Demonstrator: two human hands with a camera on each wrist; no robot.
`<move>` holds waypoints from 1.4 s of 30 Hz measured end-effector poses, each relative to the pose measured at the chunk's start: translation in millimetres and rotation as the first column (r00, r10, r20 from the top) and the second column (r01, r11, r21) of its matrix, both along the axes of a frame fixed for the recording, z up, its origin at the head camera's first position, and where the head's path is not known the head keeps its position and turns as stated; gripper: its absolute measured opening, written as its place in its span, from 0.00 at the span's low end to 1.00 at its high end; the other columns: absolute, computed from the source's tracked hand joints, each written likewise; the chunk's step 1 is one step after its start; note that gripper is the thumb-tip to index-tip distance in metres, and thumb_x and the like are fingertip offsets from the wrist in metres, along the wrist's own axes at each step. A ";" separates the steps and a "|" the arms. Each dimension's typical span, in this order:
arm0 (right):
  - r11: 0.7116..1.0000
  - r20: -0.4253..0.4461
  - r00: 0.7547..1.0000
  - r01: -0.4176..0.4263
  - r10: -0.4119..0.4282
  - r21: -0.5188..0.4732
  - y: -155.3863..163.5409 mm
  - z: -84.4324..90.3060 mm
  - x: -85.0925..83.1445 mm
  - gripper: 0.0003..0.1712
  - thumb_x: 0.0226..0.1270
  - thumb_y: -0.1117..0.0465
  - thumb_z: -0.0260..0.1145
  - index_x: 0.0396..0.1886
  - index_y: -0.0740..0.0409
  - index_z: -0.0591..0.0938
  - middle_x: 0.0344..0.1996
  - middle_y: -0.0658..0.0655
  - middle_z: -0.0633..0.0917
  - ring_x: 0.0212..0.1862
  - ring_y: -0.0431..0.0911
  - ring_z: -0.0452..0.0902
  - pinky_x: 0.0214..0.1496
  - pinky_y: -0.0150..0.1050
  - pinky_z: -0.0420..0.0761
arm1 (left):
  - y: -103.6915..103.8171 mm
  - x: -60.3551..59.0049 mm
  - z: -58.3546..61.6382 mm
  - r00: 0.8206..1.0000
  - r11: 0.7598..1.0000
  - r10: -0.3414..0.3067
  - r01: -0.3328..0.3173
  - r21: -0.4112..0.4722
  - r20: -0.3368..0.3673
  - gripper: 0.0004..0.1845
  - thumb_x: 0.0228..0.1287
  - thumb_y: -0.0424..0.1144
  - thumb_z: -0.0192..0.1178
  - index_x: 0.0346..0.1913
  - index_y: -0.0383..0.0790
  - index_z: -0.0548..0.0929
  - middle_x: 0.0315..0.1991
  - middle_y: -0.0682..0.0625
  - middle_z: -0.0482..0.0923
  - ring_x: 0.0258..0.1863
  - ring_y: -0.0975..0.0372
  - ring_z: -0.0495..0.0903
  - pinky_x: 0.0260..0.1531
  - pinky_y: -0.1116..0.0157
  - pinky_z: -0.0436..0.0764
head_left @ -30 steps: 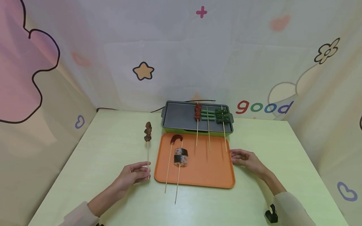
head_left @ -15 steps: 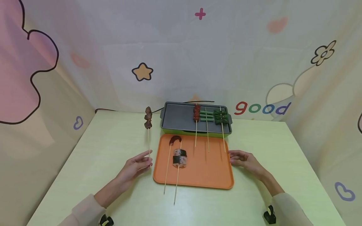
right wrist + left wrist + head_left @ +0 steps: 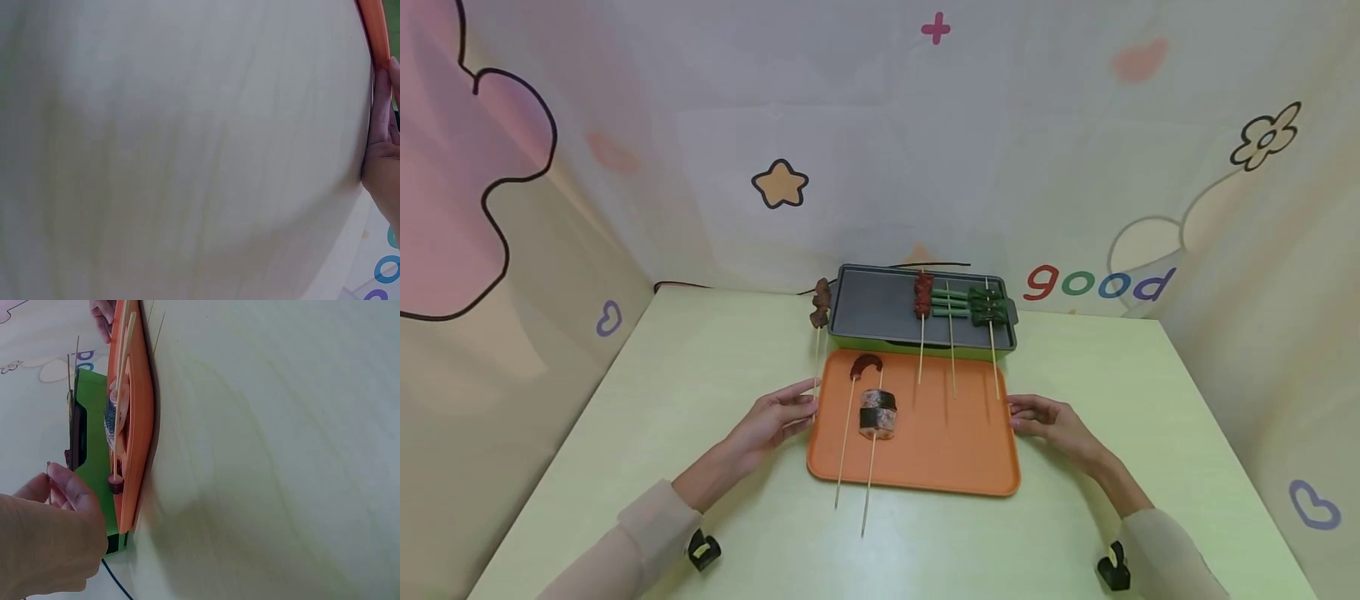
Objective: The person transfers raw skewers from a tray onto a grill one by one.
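My left hand (image 3: 775, 422) pinches the lower stick of a brown meat skewer (image 3: 821, 303), which stands upright left of the grill plate in the head view. In the left wrist view the thumb and fingertips of that hand (image 3: 69, 494) meet around the thin stick. With the right hand (image 3: 1051, 422) I grip the right rim of an orange tray (image 3: 947, 458); the right wrist view has fingers at the tray's edge (image 3: 375, 31). On the tray's left side lie a skewer with a curved dark red piece (image 3: 867, 364) and one with a black-banded pale roll (image 3: 877, 415).
Behind the tray stands a green electric grill with a dark plate (image 3: 872, 304). Its right half bears a red meat skewer (image 3: 922, 296), a skewer of green stalks (image 3: 951, 303) and a leafy green skewer (image 3: 988, 308), sticks overhanging the tray. A black cord (image 3: 681, 284) runs along the back edge.
My left hand has carried the meat skewer forward and to the right, from beside the tray toward the grill's left end. The right hand has stayed at the tray's rim.
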State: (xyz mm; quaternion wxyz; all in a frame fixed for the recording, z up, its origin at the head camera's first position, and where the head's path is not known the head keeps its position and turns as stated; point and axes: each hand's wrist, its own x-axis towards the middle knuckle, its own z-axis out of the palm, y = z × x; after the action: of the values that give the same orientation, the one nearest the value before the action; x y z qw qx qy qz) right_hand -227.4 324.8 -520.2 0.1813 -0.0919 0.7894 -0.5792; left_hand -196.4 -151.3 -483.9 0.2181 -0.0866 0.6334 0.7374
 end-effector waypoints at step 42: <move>0.999 -0.020 0.999 0.034 -0.033 0.043 -0.2 1.7 3.4 0.29 0.73 0.65 0.66 0.69 0.71 0.73 0.57 0.63 0.85 0.47 0.32 0.83 0.50 0.24 0.82 | 23.4 -55.8 2.1 1.000 1.000 -0.007 0.007 -0.002 0.025 0.29 0.74 0.34 0.60 0.75 0.39 0.70 0.52 0.48 0.83 0.42 0.66 0.85 0.51 0.69 0.86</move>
State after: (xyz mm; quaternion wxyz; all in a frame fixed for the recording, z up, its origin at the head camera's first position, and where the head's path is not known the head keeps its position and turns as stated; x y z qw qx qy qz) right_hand -224.0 324.6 -518.5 0.1658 -0.0803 0.8048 -0.5642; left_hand -252.2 -128.0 -481.9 0.2285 -0.0939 0.6318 0.7347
